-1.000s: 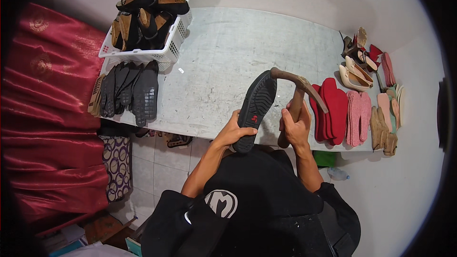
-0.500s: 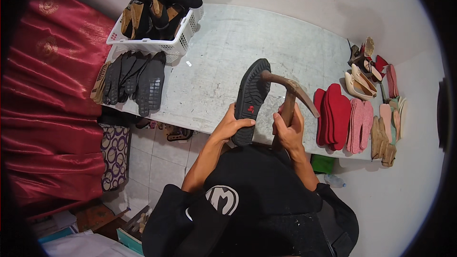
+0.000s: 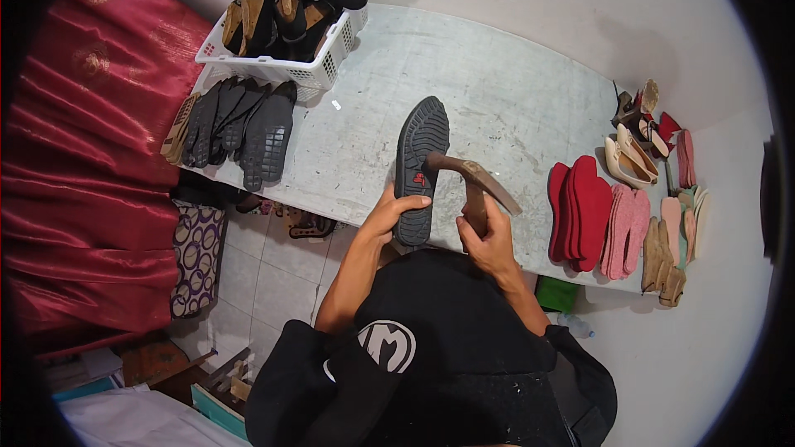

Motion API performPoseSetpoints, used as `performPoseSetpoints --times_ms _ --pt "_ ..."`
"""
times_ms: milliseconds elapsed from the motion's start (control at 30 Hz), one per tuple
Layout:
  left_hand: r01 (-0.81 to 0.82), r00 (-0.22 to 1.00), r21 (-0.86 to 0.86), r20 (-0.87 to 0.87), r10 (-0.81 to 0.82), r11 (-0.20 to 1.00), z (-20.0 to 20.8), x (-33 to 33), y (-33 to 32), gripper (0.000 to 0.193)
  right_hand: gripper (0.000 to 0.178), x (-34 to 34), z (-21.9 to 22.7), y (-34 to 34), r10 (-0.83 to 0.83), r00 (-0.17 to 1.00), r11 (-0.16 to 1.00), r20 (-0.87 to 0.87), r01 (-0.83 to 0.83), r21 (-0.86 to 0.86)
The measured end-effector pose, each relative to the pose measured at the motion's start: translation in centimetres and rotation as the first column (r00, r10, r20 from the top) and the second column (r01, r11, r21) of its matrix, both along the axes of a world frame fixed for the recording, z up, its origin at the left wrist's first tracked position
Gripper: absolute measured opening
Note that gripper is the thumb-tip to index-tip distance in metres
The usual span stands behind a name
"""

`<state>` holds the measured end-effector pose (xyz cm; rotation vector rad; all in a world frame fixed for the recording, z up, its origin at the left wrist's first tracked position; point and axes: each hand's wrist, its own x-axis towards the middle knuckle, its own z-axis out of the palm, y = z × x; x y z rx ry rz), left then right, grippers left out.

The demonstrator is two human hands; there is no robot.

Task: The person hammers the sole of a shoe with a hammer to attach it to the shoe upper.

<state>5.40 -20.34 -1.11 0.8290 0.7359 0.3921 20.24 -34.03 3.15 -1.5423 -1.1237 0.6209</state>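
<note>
A black ribbed shoe sole with a small red mark faces up at the middle of the view. My left hand grips its near end along the left edge, thumb across the tread. In my right hand is the wooden handle of a hammer, fingers wrapped round it. The hammer's rusty head reaches left, and its face meets the sole near the red mark. What lies under the sole is hidden.
On the pale table, a white basket of shoes stands far left, with loose black soles before it. Red insoles, pink insoles and cream shoes lie to the right. A red curtain hangs at left.
The hammer's face has shifted from the sole's far part down toward the red mark. The sole stands more upright and a little further left, still in my left hand.
</note>
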Motion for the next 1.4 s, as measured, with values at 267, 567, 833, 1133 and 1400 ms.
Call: performPoseSetpoints --times_ms 267,567,833,1133,1400 --pt "-0.015 1.000 0.027 0.012 0.015 1.000 -0.4 0.6 0.5 0.046 0.029 0.9 0.3 0.0 0.047 0.999 0.998 0.021 -0.047 -0.035" --pt "0.037 0.997 0.099 0.061 -0.044 0.994 1.7 2.0 1.5 0.046 0.036 1.4 2.5 -1.6 0.105 0.983 0.994 0.148 -0.105 -0.011" --pt "0.063 0.996 0.071 0.064 -0.068 0.995 1.7 2.5 1.0 0.050 0.029 1.6 3.1 -2.7 0.026 0.998 1.000 0.064 -0.026 -0.002" --pt "0.077 0.994 0.057 0.070 -0.081 0.995 1.3 1.4 0.8 0.055 0.034 0.9 1.9 -2.7 0.074 0.996 0.995 0.056 -0.070 -0.068" --pt "0.053 0.997 0.046 0.052 -0.055 0.998 0.4 0.3 1.0 0.056 0.036 -0.1 4.0 -2.1 0.115 0.992 0.993 0.043 -0.114 -0.029"
